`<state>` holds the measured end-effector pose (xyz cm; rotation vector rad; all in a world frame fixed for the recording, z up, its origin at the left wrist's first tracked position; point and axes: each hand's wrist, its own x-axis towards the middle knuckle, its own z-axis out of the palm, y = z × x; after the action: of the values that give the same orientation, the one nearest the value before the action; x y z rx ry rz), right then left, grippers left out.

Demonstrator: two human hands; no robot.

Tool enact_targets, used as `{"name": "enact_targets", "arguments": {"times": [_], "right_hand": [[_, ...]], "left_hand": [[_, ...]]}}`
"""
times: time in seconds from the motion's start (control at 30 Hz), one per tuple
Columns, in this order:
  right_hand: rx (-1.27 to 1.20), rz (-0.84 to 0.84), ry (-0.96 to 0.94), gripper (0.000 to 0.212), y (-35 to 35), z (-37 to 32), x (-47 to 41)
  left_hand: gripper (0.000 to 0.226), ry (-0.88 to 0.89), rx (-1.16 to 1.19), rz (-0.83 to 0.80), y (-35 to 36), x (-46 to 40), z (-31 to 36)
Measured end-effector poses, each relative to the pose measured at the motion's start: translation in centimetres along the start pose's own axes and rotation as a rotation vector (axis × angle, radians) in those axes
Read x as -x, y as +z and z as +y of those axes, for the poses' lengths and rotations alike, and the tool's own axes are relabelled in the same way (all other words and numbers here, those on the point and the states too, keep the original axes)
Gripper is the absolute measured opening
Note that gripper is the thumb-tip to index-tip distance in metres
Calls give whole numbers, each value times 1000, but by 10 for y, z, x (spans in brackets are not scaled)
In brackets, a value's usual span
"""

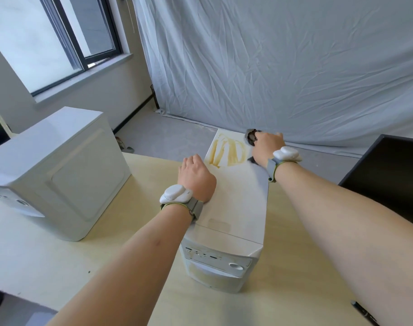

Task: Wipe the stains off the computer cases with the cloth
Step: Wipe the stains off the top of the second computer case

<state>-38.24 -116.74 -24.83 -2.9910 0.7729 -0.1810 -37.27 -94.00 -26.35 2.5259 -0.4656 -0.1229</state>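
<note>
Desk (48, 260): right hand (266, 144) grips cloth (251, 136) (dark).

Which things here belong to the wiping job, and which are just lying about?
Job: cloth in right hand; stained case steadied by left hand; yellow stain; second case.
Lying about: black monitor, pen.
</note>
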Motion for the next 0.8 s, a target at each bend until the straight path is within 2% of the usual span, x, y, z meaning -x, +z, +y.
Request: {"name": "enact_targets", "arguments": {"times": [0.17, 0.3, 0.4, 0.57, 0.7, 0.73, 0.8], "right_hand": [[41, -18, -107, 33, 11, -10, -9], [-104, -17, -245, 27, 3, -12, 20], [-190, -26, -267, 22, 7, -13, 52], [-302, -76, -387, 40, -4, -14, 121], [-48, 162, -464, 26, -8, -10, 150], [-18, 189, -444, 25, -7, -9, 147], [-36, 138, -367, 22, -4, -10, 128]], "left_hand": [[30, 2, -13, -22, -5, 3, 4], [30, 12, -27, -22, -8, 5, 8], [29, 20, -32, -16, -7, 6, 8], [28, 61, -61, 1, -4, 5, 5], [29, 81, -69, -8, -3, 4, 4], [28, 84, -69, -11, -3, 4, 3], [27, 86, -68, -8, -2, 2, 2]]}}
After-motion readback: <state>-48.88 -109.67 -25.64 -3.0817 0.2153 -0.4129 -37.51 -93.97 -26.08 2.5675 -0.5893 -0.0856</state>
